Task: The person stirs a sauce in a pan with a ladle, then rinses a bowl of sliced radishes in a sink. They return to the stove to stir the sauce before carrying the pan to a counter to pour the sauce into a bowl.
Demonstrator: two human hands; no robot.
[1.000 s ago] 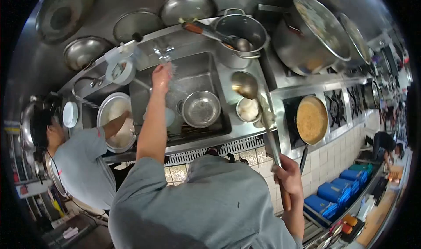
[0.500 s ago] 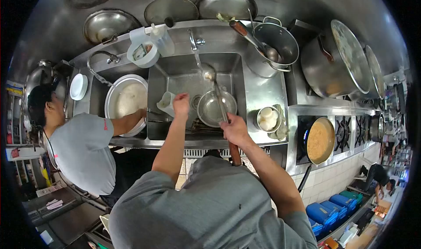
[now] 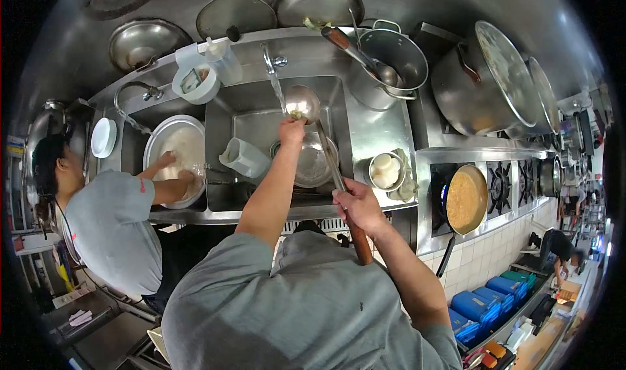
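Note:
A long ladle with a wooden handle end slants across the front of the sink. My right hand is wrapped round its handle, close to my body. My left hand reaches to the ladle's bowl, fingers closed at its near edge. A small yellow-green bit shows at those fingertips; I cannot tell what it is. Water runs from the tap beside the bowl. Below the ladle, a metal bowl sits in the sink, partly hidden by my left forearm. Left of that forearm lies a white plastic jug on its side.
To the left, a co-worker has both hands in a basin of cloudy water. A tall pot with ladles and a small pot of white pieces stand right of the sink. Further right, a pan sits on the stove.
My left hand has moved up and right to the ladle's bowl. The ladle's bowl is tilted differently. The co-worker's hands have gone further into the basin.

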